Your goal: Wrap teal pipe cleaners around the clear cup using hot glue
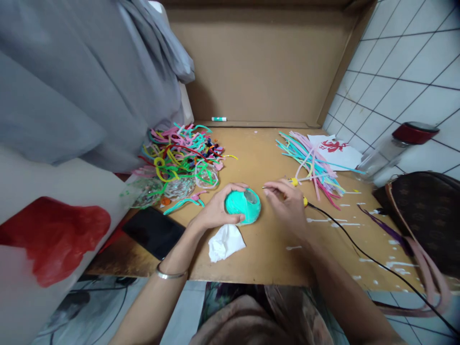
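My left hand [219, 206] is curved around a rounded turquoise piece [247, 208], thumb at its front and fingers over the back. The piece has a clear, see-through patch at its top. To its right, my right hand [285, 199] is closed in a pinch on a yellow corded tool [305, 201] that looks like a soldering iron. A thin dark tip pokes out from the fingertips, a small gap away from the turquoise piece. Most of the tool is hidden by the hand. A crumpled white tissue [225, 243] lies just below the turquoise piece.
Colourful pipe cleaners [183, 148] are heaped at the left, beside a black phone [154, 233]. More pipe cleaners [311, 160] lie at the right near a clear bottle [391, 148] and a brown bag [424, 215]. A black cord [359, 249] trails off right.
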Demonstrator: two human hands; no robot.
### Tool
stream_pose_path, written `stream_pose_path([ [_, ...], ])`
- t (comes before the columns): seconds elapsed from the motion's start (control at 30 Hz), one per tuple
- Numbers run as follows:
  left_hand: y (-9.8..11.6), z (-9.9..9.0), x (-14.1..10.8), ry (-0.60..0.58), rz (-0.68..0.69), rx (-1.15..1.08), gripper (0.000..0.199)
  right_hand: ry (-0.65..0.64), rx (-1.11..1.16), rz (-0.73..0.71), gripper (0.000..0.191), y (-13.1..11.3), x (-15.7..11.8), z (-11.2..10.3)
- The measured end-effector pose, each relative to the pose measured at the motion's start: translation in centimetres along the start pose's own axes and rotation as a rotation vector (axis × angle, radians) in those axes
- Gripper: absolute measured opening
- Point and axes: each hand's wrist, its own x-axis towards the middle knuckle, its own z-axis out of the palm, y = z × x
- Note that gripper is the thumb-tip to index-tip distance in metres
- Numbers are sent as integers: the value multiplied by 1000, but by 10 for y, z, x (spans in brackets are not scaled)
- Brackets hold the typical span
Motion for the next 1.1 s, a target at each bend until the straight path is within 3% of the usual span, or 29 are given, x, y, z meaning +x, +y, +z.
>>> stream_pose_path([
  [0.1,-9,-5,2,33,-22,-38,64,115,-432,127,26,19,5,-13],
  [0.2,-17,-9,3,51,-45,-129,68,-68,-873,319,45,36,7,-22],
  [0.27,-20,-12,4,48,-55,-165,70,-201,-996,432,56,42,7,-23],
  [0.33,-19,-13,5,33,-56,-177,71,-263,-1024,493,60,45,8,-21],
  [0.53,-15,-14,6,-3,-39,-206,71,-292,-1012,545,50,46,10,-17],
  [0.73,-18,-14,6,-5,-41,-239,69,-189,-927,571,41,45,11,-21],
  [0.83,-19,-13,6,-3,-29,-281,68,-29,-815,527,38,44,15,-25],
  [0.97,-19,-14,5,-26,-12,-283,66,262,-583,236,25,36,16,-24],
  [1.1,-18,-17,4,-58,1,-240,66,309,-485,-59,13,22,10,-18],
])
